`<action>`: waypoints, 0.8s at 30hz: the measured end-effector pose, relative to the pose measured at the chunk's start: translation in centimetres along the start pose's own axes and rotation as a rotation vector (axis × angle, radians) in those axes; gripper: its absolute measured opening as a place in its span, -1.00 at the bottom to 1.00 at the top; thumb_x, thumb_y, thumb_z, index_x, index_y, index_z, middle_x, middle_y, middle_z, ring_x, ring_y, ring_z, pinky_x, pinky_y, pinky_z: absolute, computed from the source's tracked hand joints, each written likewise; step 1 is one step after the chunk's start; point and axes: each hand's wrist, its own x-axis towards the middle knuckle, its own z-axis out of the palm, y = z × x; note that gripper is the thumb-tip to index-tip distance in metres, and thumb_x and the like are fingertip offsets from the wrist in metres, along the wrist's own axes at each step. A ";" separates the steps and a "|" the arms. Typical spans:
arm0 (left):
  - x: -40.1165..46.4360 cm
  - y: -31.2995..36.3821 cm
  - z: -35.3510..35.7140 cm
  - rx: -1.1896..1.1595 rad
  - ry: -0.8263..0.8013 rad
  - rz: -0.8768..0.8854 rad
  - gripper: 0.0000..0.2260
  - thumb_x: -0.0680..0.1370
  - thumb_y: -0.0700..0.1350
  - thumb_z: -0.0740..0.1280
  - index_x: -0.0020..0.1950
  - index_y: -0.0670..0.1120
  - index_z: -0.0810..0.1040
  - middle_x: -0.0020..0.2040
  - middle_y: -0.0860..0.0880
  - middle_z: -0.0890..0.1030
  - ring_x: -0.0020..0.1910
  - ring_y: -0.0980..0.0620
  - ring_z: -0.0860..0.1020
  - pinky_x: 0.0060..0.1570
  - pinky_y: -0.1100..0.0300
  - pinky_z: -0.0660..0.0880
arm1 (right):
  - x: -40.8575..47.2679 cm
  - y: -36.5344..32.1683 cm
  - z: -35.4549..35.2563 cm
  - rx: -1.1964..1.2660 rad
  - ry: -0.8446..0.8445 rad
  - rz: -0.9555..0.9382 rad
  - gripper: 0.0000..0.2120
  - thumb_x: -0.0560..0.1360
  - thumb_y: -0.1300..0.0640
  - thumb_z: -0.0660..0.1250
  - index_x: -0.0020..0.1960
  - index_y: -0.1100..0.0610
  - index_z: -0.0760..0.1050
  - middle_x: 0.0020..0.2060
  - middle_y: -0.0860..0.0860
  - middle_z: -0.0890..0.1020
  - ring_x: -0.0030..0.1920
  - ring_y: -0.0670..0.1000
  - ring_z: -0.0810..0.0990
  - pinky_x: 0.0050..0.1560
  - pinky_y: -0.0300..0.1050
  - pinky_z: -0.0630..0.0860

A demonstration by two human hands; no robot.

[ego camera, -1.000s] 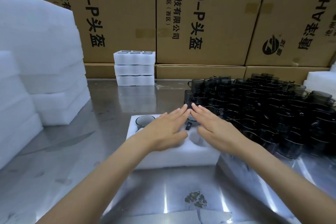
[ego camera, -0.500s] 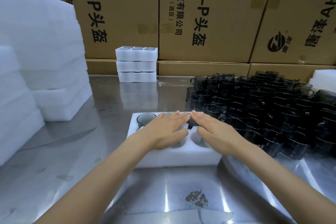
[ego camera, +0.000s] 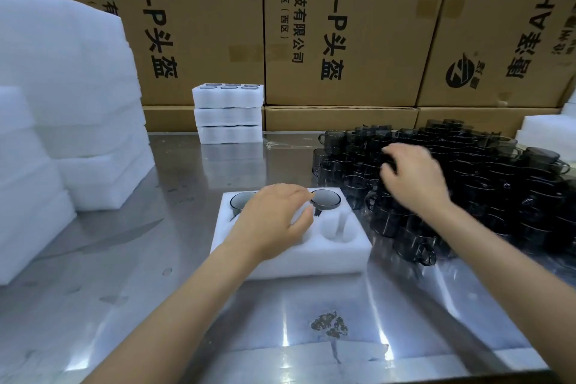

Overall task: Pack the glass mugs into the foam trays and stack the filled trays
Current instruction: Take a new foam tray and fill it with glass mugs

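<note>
A white foam tray (ego camera: 311, 256) lies on the steel table in front of me. Two smoky glass mugs sit in its back row, one at the back left (ego camera: 240, 200) and one at the back right (ego camera: 325, 199). A front right pocket (ego camera: 338, 229) shows bare foam. My left hand (ego camera: 271, 221) rests flat over the tray's middle, hiding the pockets beneath. My right hand (ego camera: 414, 178) hovers with curled fingers over a dense crowd of dark glass mugs (ego camera: 486, 178) to the right; whether it holds one is unclear through blur.
A stack of three filled foam trays (ego camera: 228, 114) stands at the back by cardboard boxes (ego camera: 336, 25). Tall piles of white foam trays (ego camera: 62, 109) fill the left side. More foam (ego camera: 545, 131) sits at the far right. Bare steel table (ego camera: 193, 305) lies in front.
My right hand left the tray and moved right and back over the loose mugs. The back right mug it covered now shows. My left hand stays on the tray.
</note>
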 end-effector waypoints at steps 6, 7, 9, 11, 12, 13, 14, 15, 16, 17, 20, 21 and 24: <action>-0.5 0.8 -0.5 -0.063 0.103 -0.035 -0.67 0.56 0.01 0.07 0.02 -0.04 0.62 -0.03 0.07 0.60 -0.06 0.00 0.50 0.00 0.10 0.38 | 3.3 5.2 -1.8 -0.314 -0.370 0.287 -0.62 0.60 0.03 0.20 0.35 0.19 0.36 0.22 0.17 0.49 0.33 0.21 0.26 0.17 0.14 0.43; -0.5 0.8 -0.5 -0.065 0.103 -0.044 -0.67 0.57 0.01 0.08 0.02 -0.04 0.62 -0.03 0.07 0.59 -0.06 0.01 0.49 -0.01 0.10 0.38 | 3.5 5.5 -1.8 -0.302 -0.402 0.284 -0.65 0.60 0.05 0.22 0.32 0.17 0.39 0.19 0.16 0.51 0.32 0.21 0.29 0.14 0.15 0.46; -0.5 0.6 -0.4 -0.067 0.106 -0.056 -0.73 0.61 -0.03 0.13 0.03 -0.05 0.61 -0.03 0.07 0.59 -0.07 0.00 0.48 -0.02 0.11 0.38 | 3.6 5.5 -1.7 -0.297 -0.361 0.262 -0.75 0.59 0.09 0.24 0.25 0.11 0.48 0.13 0.14 0.56 0.28 0.19 0.36 0.13 0.11 0.45; -0.6 0.4 -0.3 -0.077 0.126 -0.063 -0.77 0.62 -0.06 0.16 0.02 -0.05 0.61 -0.04 0.07 0.58 -0.07 0.00 0.48 -0.03 0.11 0.39 | 3.6 5.2 -1.9 -0.326 -0.303 0.219 -0.81 0.59 0.10 0.23 0.16 0.06 0.54 0.05 0.10 0.61 0.24 0.16 0.40 0.14 0.07 0.39; -0.5 0.3 -0.3 -0.082 0.131 -0.067 -0.78 0.61 -0.07 0.16 0.01 -0.05 0.61 -0.05 0.08 0.58 -0.08 0.00 0.48 -0.03 0.10 0.39 | 3.6 4.9 -2.0 -0.320 -0.281 0.190 -0.82 0.59 0.10 0.23 0.14 0.05 0.56 0.02 0.10 0.61 0.22 0.15 0.41 0.10 0.06 0.40; -0.5 0.2 -0.2 -0.085 0.134 -0.071 -0.78 0.61 -0.07 0.17 0.02 -0.04 0.61 -0.05 0.08 0.58 -0.07 0.00 0.48 -0.03 0.10 0.40 | 3.5 4.6 -2.2 -0.285 -0.252 0.158 -0.83 0.59 0.11 0.23 0.12 0.05 0.56 0.01 0.10 0.61 0.21 0.14 0.41 0.03 0.04 0.43; -0.5 0.2 -0.2 -0.085 0.141 -0.074 -0.79 0.61 -0.07 0.17 0.02 -0.04 0.61 -0.05 0.08 0.58 -0.07 0.01 0.48 -0.03 0.10 0.40 | 3.3 4.2 -2.4 -0.231 -0.214 0.117 -0.84 0.59 0.13 0.24 0.11 0.06 0.57 -0.01 0.09 0.61 0.19 0.13 0.42 -0.05 0.02 0.45; -0.5 0.1 -0.2 -0.086 0.151 -0.079 -0.80 0.60 -0.08 0.18 0.03 -0.04 0.60 -0.05 0.08 0.58 -0.07 0.01 0.49 -0.04 0.12 0.40 | 3.0 3.7 -2.8 -0.171 -0.167 0.062 -0.85 0.58 0.14 0.25 0.09 0.07 0.57 -0.01 0.08 0.62 0.16 0.11 0.43 -0.11 0.00 0.47; -0.5 0.1 -0.2 -0.093 0.167 -0.087 -0.81 0.60 -0.08 0.20 0.05 -0.03 0.60 -0.04 0.08 0.59 -0.06 0.01 0.49 -0.04 0.14 0.40 | 2.7 3.1 -3.2 -0.121 -0.121 -0.009 -0.86 0.57 0.15 0.27 0.07 0.07 0.58 -0.02 0.04 0.62 0.12 0.09 0.45 -0.13 -0.02 0.47; -0.5 0.1 -0.3 -0.114 0.185 -0.099 -0.82 0.60 -0.09 0.22 0.07 -0.03 0.60 -0.03 0.09 0.59 -0.04 0.03 0.50 -0.04 0.15 0.40 | 2.2 2.4 -3.7 -0.083 -0.085 -0.096 -0.88 0.56 0.15 0.28 0.05 0.05 0.58 -0.03 0.00 0.62 0.07 0.06 0.46 -0.12 -0.03 0.48; -0.5 -0.2 -1.1 -0.306 0.257 -0.161 -0.78 0.58 -0.06 0.27 0.21 0.04 0.54 0.11 0.17 0.56 0.10 0.16 0.50 0.09 0.18 0.42 | 0.4 -0.5 -5.2 0.010 -0.029 -0.354 -0.89 0.52 0.15 0.32 0.01 0.02 0.58 -0.07 -0.09 0.62 -0.05 -0.03 0.44 -0.14 -0.04 0.47; -0.7 -0.4 -1.6 -0.389 0.267 -0.177 -0.71 0.56 -0.01 0.30 0.28 0.10 0.49 0.17 0.21 0.53 0.13 0.23 0.48 0.13 0.23 0.42 | -0.2 -1.6 -5.6 0.041 -0.020 -0.422 -0.89 0.51 0.15 0.33 0.00 0.01 0.58 -0.07 -0.11 0.63 -0.05 -0.02 0.46 -0.15 -0.03 0.49; -2.1 -0.9 -3.3 -0.483 0.204 -0.166 -0.45 0.43 0.24 0.34 0.40 0.31 0.29 0.30 0.36 0.41 0.20 0.36 0.43 0.11 0.49 0.36 | -2.3 -5.1 -6.1 0.139 -0.012 -0.613 -0.88 0.50 0.19 0.36 0.00 0.03 0.60 -0.03 -0.15 0.64 -0.01 0.03 0.52 -0.17 0.02 0.54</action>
